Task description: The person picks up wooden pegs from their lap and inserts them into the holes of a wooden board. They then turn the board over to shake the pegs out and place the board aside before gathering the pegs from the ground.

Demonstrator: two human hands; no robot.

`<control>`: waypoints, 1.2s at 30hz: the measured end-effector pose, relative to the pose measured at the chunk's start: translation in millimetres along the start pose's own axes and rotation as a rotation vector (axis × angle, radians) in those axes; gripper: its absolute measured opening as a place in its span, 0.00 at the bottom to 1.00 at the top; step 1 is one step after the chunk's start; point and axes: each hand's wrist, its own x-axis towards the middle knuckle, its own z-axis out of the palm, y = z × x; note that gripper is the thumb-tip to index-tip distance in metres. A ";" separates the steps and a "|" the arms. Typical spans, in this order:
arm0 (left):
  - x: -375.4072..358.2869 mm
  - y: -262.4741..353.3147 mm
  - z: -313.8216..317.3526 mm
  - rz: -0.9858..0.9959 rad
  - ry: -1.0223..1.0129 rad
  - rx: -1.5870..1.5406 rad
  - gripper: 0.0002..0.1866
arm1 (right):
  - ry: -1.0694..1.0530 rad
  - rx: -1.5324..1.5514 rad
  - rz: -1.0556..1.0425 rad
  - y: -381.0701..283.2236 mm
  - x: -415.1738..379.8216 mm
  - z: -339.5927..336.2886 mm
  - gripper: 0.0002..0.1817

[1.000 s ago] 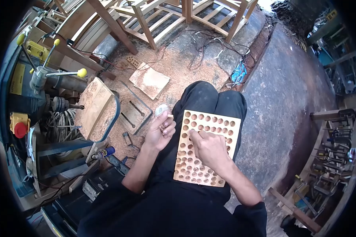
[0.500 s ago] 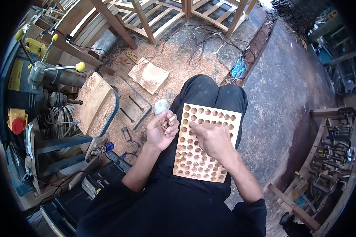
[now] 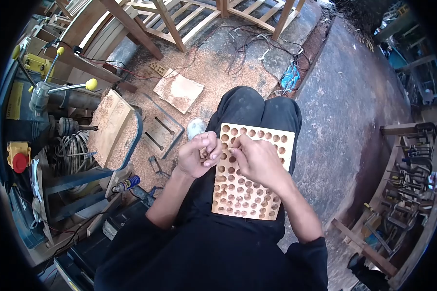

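Note:
A pale wooden board (image 3: 289,167) drilled with rows of round holes rests on my lap, across dark trousers (image 3: 240,104). My left hand (image 3: 198,154) is closed in a loose fist by the board's upper left edge. Its curled fingers cover the small wooden pieces that showed in the palm a moment earlier. Over the upper left of the board, my right hand (image 3: 257,160) pinches thumb and fingers together among the holes. Whatever lies between those fingertips is too small or hidden to name. The right hand and wrist cover part of the board's middle.
At my left stands a drill press (image 3: 43,104) with yellow-knobbed handles and a shaving-covered table. A wooden panel (image 3: 179,92) lies on the floor among wood shavings. Cables (image 3: 243,53) trail ahead near slatted wooden frames. Clamps (image 3: 417,165) hang on a rack at the right.
My left fingers have curled further over the wooden pieces, hiding them. The right fingertips have shifted slightly up and left over the board. The whole view has moved a little.

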 end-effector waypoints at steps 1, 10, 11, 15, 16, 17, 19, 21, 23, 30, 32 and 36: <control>-0.4 0.4 0.5 0.009 0.053 0.050 0.15 | -0.028 0.196 0.046 -0.8 0.2 -11.8 0.07; -5.3 -8.8 23.8 0.038 0.269 0.801 0.14 | 0.277 1.497 -0.121 36.1 -39.8 -71.1 0.22; -4.2 -15.0 26.3 0.068 0.232 0.957 0.12 | 0.288 1.435 -0.137 38.6 -41.6 -72.7 0.24; 5.4 -22.4 57.6 0.005 0.120 1.369 0.09 | 0.322 0.510 0.166 32.5 -58.4 -50.6 0.11; 7.6 -27.0 59.6 0.117 0.036 1.422 0.09 | 0.305 0.320 0.265 25.4 -63.7 -47.8 0.07; 10.0 -30.3 60.1 0.138 -0.005 1.463 0.09 | 0.379 0.175 0.195 22.7 -67.9 -40.5 0.06; 15.1 -33.5 59.1 0.172 -0.090 1.549 0.09 | 0.461 -0.137 0.052 31.1 -79.8 -23.9 0.16; 19.4 -37.8 53.1 0.151 0.002 1.495 0.09 | 0.349 -0.335 0.110 26.4 -94.6 -15.8 0.23; 20.7 -39.4 47.0 0.047 0.092 1.350 0.09 | 0.312 -0.454 0.135 26.0 -106.5 -0.7 0.35; 27.0 -37.3 45.0 0.110 0.101 1.376 0.09 | 0.294 -0.528 0.234 19.0 -103.3 11.5 0.38; 26.0 -35.4 48.6 -0.002 0.155 1.364 0.08 | 0.286 -0.500 0.216 21.1 -103.8 11.3 0.37; 26.4 -35.1 47.1 0.013 0.184 1.374 0.07 | 0.338 -0.331 0.192 27.7 -96.3 7.7 0.24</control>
